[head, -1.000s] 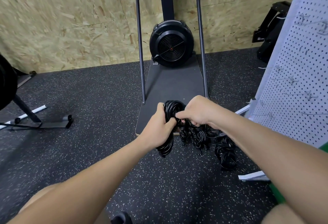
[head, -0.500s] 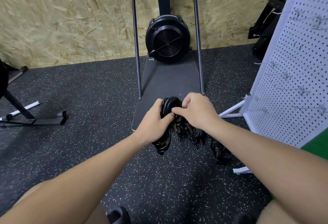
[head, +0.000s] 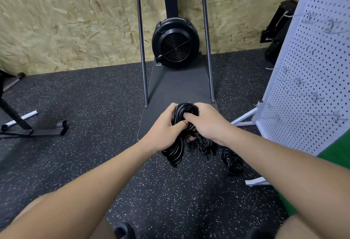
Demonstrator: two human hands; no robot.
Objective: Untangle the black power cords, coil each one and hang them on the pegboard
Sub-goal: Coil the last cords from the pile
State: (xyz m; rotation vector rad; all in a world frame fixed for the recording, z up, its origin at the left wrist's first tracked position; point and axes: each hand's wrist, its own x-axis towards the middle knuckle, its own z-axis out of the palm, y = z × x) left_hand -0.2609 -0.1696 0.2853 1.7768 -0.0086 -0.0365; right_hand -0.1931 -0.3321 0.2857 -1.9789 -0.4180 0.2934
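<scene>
- Left hand: fingers curled around the bundle of glossy black power cords, held above the speckled floor.
- Right hand: fingers pinching the bundle's top loops.
- White perforated pegboard: standing at right.

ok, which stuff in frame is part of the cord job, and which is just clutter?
Job:
black power cord bundle, gripped by left hand and right hand
more black cords on the floor
white perforated pegboard with wire hooks

Clutter:
black fan-wheel exercise machine
black metal stand
</scene>
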